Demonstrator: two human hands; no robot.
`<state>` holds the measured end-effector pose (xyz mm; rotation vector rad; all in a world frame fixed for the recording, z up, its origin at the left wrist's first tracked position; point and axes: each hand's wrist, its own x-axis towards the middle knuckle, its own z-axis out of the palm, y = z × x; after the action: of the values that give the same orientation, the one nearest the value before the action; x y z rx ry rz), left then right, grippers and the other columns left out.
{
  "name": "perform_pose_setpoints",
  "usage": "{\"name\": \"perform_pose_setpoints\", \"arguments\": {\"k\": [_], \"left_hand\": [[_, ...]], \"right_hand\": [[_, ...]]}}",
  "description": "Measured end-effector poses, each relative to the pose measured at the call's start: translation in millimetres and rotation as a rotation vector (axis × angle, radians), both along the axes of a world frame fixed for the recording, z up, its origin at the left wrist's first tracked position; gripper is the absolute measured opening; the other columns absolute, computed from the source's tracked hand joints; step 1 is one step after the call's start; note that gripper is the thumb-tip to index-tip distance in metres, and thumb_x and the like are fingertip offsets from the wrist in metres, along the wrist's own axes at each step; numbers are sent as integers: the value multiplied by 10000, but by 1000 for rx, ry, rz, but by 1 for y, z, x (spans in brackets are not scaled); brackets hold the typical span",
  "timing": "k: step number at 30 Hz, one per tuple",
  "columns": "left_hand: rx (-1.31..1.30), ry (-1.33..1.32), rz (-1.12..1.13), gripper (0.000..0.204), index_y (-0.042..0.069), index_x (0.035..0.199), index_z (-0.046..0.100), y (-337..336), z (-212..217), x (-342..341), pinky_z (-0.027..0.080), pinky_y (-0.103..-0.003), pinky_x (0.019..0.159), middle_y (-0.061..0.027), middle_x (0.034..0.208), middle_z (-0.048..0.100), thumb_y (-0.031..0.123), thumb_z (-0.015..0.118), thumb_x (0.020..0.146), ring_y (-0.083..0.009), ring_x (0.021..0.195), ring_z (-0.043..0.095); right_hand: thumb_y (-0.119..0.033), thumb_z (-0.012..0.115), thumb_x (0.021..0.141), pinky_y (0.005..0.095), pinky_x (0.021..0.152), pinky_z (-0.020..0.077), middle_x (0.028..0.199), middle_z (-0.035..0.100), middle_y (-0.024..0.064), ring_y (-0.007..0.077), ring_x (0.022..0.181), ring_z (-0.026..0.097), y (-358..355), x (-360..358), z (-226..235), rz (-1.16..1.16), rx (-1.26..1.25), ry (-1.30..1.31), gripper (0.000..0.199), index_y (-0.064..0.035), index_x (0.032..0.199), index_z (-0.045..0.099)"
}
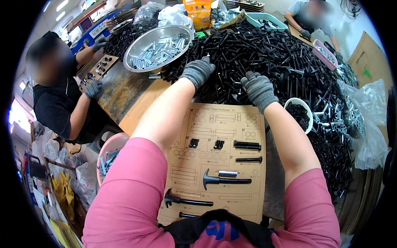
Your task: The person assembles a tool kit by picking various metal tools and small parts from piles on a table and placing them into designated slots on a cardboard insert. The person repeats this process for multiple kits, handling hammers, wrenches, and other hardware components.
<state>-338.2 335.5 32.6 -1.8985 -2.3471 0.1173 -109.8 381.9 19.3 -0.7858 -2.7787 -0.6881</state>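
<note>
My left hand (198, 71) and my right hand (259, 88), both in grey knit gloves, reach into a big heap of black bolts and screws (264, 53) at the far edge of a brown cardboard sorting card (219, 161). Whether either hand grips a bolt is hidden by the heap. Printed outlines cover the card. On it lie black bolts (247, 145), two small black pieces (206, 144), a silver sleeve (228, 173) and two black handle-shaped parts (225, 180). My pink sleeves frame the card from below.
A steel bowl of silver sleeves (159, 47) stands far left of the heap; a white bowl of black pieces (300, 113) sits right of the card. A person in black (62, 99) works at the left, another (314, 20) at the far right. Pink tub (108, 157) below left.
</note>
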Motion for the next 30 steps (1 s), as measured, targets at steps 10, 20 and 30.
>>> {"name": "perform_pose_setpoints", "arguments": {"k": [10,20,30], "left_hand": [[409,-168,-86,160,100,927,593,-63,28,0,471,-368,737,-136,880,558,97,563,770,-286,850,561],[239,-1072,-176,173,44,941,597,-182,-46,20,475,-261,721,-51,876,629,49,612,768,-153,769,588],[-305,19,-144,254,59,904,593,-157,20,38,447,-378,758,-141,957,573,207,650,706,-293,927,553]], "right_hand": [[-275,492,842,366,764,481,944,604,114,258,900,589,-96,1,26,-152,-739,-235,287,-98,1054,568],[-265,494,826,376,773,473,1050,528,120,271,933,567,-121,8,5,-103,-628,-140,292,-89,1048,564],[-336,598,762,375,843,442,1089,509,112,268,997,535,-125,7,15,-237,-748,-183,397,-124,1093,545]]}}
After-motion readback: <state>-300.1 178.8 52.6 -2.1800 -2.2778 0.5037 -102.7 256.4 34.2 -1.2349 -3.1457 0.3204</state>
